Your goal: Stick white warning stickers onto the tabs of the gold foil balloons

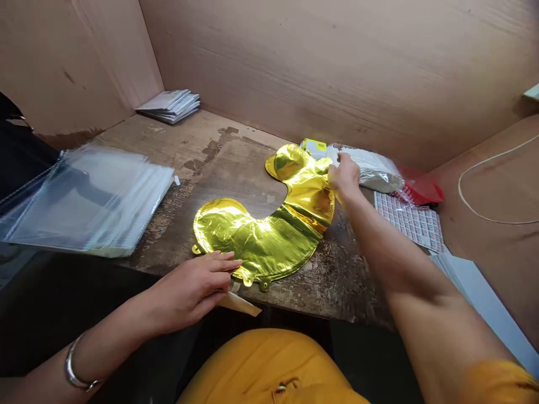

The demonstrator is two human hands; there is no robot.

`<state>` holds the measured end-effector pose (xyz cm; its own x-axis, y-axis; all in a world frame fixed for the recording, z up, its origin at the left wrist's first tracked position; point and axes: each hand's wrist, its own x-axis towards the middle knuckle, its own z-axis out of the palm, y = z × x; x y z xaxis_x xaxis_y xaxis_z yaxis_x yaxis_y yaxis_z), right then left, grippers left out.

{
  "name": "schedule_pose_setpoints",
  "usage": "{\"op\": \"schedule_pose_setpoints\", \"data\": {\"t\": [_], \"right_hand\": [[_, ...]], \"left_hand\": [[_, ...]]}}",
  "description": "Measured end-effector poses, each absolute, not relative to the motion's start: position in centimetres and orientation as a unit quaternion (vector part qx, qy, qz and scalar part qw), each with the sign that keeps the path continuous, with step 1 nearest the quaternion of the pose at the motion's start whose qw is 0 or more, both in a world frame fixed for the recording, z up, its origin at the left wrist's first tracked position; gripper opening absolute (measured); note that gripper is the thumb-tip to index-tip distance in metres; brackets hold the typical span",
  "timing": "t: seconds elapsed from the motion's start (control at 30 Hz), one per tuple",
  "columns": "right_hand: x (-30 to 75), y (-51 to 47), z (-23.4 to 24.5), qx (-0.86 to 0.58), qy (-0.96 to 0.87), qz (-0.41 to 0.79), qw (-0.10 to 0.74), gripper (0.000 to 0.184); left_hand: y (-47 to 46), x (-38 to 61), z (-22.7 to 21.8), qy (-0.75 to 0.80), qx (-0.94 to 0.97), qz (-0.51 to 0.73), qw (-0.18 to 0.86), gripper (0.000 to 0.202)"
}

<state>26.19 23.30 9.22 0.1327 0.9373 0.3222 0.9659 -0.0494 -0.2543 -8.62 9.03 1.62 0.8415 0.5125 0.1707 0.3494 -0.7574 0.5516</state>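
Head view: left hand [189, 293] open on a flat gold foil balloon [261, 247], unbagged, right hand [344, 178] curled at its far end, grip unclear, clear plastic bags [88, 202] stacked at the wooden table's [252, 168] left edge.

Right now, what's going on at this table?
A person is handling a curved gold foil balloon lying on a worn wooden table. Their open left hand rests at the balloon's lower edge, while their right hand is at its upper end, beside a silver foil bag. A stack of clear plastic sleeves lies to the left, and a white printed sheet of labels lies to the right.
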Motion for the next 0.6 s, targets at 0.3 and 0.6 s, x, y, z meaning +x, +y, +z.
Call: {"op": "schedule_pose_setpoints", "data": {"t": [0.3,0.6], "right_hand": [[22.2,17.4,3.4,-0.696,-0.718,-0.004,-0.004,0.041],[13.8,5.8,7.4,-0.492,-0.840,0.154,0.169,0.028]], "left_hand": [[9.3,-8.5,1.1,0.232,0.924,0.140,0.269,0.015],[7.3,-9.1,4.2,0.314,0.825,0.204,0.423,0.014]]}}
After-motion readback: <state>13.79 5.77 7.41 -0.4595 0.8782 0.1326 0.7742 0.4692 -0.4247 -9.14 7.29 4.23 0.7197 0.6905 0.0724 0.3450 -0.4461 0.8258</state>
